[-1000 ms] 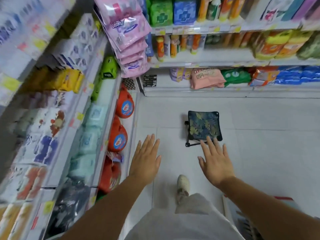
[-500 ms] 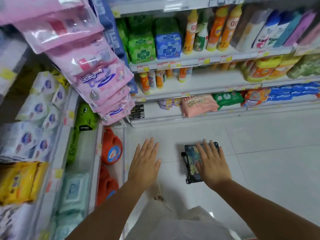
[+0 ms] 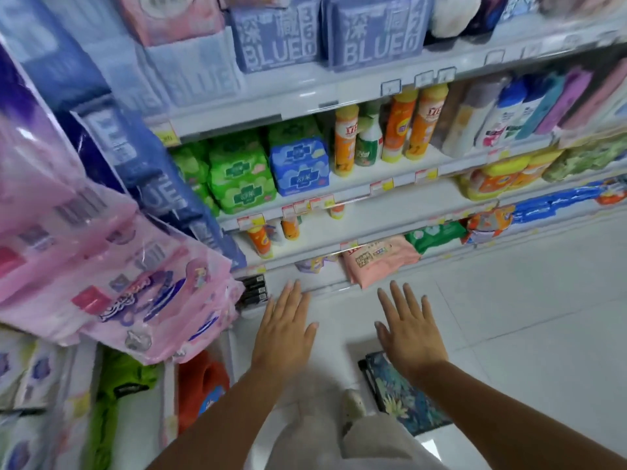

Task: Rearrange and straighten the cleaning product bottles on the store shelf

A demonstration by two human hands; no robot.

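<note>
- Holding nothing in left grip (image 3: pixel 285 334) or right grip (image 3: pixel 410 330); fingers apart, flat, low before shelf (image 3: pixel 353 193).
- Seeing orange bottles (image 3: pixel 422 123) upright on shelf.

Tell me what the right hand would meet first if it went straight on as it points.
Probably the pink pack on the bottom shelf; the right hand points at it, but depth is unclear.
</note>
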